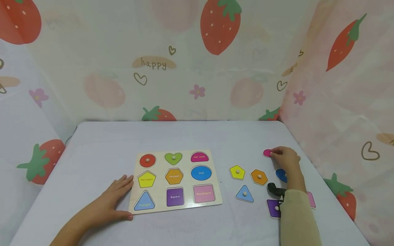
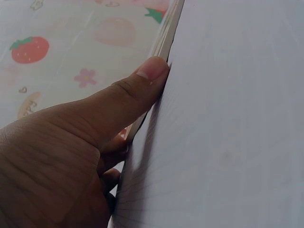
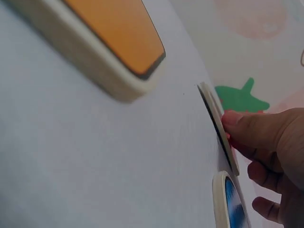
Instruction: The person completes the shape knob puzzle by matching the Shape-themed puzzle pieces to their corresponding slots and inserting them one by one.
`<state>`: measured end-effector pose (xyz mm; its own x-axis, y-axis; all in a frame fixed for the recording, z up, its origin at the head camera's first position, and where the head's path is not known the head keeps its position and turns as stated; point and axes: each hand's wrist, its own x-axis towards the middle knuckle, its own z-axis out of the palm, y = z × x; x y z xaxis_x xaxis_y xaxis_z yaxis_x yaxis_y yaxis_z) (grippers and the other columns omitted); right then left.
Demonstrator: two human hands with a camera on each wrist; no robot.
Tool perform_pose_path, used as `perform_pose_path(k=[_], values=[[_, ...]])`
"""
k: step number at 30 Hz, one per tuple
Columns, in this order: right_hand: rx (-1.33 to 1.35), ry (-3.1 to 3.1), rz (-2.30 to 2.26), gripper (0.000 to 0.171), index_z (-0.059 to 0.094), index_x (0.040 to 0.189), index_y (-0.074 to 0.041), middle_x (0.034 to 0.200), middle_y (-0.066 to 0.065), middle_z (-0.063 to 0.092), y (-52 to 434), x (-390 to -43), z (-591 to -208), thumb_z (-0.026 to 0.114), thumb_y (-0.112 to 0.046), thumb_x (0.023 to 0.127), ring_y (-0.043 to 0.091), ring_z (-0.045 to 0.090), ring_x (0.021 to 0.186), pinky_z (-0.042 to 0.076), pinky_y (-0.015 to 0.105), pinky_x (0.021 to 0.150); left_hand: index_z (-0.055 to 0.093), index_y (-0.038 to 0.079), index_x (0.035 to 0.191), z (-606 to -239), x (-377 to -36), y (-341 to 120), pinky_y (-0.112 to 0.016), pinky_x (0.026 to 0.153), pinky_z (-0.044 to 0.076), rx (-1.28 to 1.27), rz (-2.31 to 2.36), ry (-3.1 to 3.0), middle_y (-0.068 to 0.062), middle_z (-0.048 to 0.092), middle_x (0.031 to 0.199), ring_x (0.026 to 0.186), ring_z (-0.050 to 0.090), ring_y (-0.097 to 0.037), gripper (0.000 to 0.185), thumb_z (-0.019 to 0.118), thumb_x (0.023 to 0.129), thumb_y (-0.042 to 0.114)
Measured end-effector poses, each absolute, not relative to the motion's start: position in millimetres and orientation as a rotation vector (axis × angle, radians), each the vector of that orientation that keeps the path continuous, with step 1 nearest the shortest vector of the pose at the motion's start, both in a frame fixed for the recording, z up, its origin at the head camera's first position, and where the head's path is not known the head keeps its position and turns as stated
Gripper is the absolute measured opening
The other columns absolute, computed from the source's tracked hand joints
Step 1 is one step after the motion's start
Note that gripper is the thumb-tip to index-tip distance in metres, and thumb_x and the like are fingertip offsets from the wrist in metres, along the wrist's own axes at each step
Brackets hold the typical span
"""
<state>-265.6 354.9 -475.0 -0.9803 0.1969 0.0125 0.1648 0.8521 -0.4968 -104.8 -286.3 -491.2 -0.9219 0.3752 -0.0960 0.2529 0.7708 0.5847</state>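
Observation:
At the far right of the table, my right hand (image 1: pixel 286 159) pinches the magenta half-round puzzle piece (image 1: pixel 266 152) between thumb and forefinger. In the right wrist view this piece (image 3: pixel 219 126) shows edge-on, its knob covered by the fingertips. My left hand (image 1: pixel 107 201) rests on the table with fingers spread, thumb and fingertips touching the left edge of the wooden puzzle board (image 1: pixel 160 181). A red circle (image 1: pixel 147 160) and a green heart (image 1: pixel 173 158) with knobs sit in the board; the other shapes on it, such as the printed half round (image 1: pixel 199 157), show no knobs.
Loose knobbed pieces lie right of the board: yellow pentagon (image 1: pixel 237 172), orange hexagon (image 1: pixel 259 177), blue triangle (image 1: pixel 244 194), purple square (image 1: pixel 273 209). The blue oval (image 1: pixel 280 175) and pink rectangle (image 1: pixel 312 200) are partly behind the right arm. Strawberry-printed curtains (image 1: pixel 197 75) surround the white table.

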Motion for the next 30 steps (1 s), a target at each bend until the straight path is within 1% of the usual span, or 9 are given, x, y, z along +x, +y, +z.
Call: perform_pose_path(k=[6,13,16,19,21,24,25,26,30], values=[[-0.292,-2.945,0.799,0.036,0.069,0.124,-0.004,0.121,0.023,0.067,360,-267,-472,0.064,-0.032,0.102,0.043,0.053,0.115,0.029,0.066,0.097,0.039,0.006,0.157,-494,-105,-288,-0.064,0.124,0.015,0.506,0.875,2.761,-0.009,0.030,0.168,0.156,0.014,-0.041,0.121,0.087,0.063,0.065],[-0.237,-2.877,0.833,0.035,0.071,0.123,-0.005,0.115,0.021,0.071,351,-266,-454,0.064,-0.033,0.102,0.039,0.055,0.110,0.029,0.064,0.095,0.039,0.006,0.157,-495,-106,-289,-0.057,0.127,0.010,0.504,0.889,2.762,-0.008,0.030,0.168,0.157,0.014,-0.041,0.120,0.087,0.063,0.064],[-0.187,-2.849,0.799,0.035,0.072,0.121,-0.006,0.114,0.020,0.072,345,-264,-445,0.063,-0.034,0.103,0.038,0.056,0.108,0.029,0.063,0.094,0.039,0.006,0.157,-495,-106,-289,-0.056,0.127,0.009,0.506,0.887,2.764,-0.009,0.030,0.168,0.157,0.014,-0.041,0.120,0.087,0.064,0.064],[-0.152,-2.828,0.790,0.035,0.073,0.120,-0.006,0.113,0.020,0.072,337,-262,-435,0.063,-0.035,0.102,0.038,0.056,0.107,0.030,0.062,0.093,0.040,0.006,0.157,-496,-106,-288,-0.059,0.126,0.011,0.509,0.887,2.765,-0.009,0.030,0.168,0.157,0.014,-0.041,0.120,0.087,0.064,0.064],[-0.145,-2.825,0.830,0.036,0.073,0.121,-0.006,0.115,0.020,0.072,329,-260,-429,0.064,-0.036,0.102,0.038,0.055,0.108,0.033,0.060,0.094,0.040,0.006,0.157,-496,-106,-288,-0.060,0.126,0.011,0.514,0.884,2.765,-0.009,0.030,0.168,0.156,0.014,-0.041,0.120,0.087,0.064,0.065],[-0.164,-2.827,0.903,0.039,0.072,0.124,-0.008,0.120,0.019,0.070,316,-258,-421,0.064,-0.039,0.102,0.038,0.054,0.112,0.042,0.056,0.096,0.040,0.006,0.157,-496,-106,-288,-0.060,0.126,0.011,0.518,0.884,2.766,-0.009,0.030,0.168,0.157,0.014,-0.041,0.120,0.086,0.064,0.065],[-0.171,-2.825,0.923,0.039,0.072,0.124,-0.009,0.122,0.018,0.069,312,-257,-418,0.064,-0.040,0.101,0.038,0.054,0.114,0.045,0.056,0.096,0.039,0.006,0.157,-496,-106,-289,-0.055,0.128,0.008,0.513,0.885,2.765,-0.009,0.030,0.168,0.157,0.014,-0.041,0.120,0.086,0.064,0.066],[-0.176,-2.821,0.943,0.039,0.072,0.124,-0.010,0.124,0.017,0.069,308,-256,-416,0.065,-0.040,0.101,0.038,0.054,0.116,0.048,0.055,0.096,0.039,0.006,0.158,-496,-106,-289,-0.054,0.128,0.007,0.517,0.886,2.765,-0.009,0.030,0.168,0.157,0.014,-0.041,0.120,0.085,0.064,0.067],[-0.143,-2.788,0.940,0.036,0.074,0.121,-0.011,0.122,0.016,0.070,289,-257,-410,0.068,-0.039,0.099,0.038,0.055,0.117,0.049,0.054,0.093,0.039,0.007,0.158,-495,-106,-290,-0.056,0.128,0.008,0.507,0.894,2.760,-0.008,0.029,0.169,0.157,0.013,-0.041,0.121,0.086,0.064,0.067]])
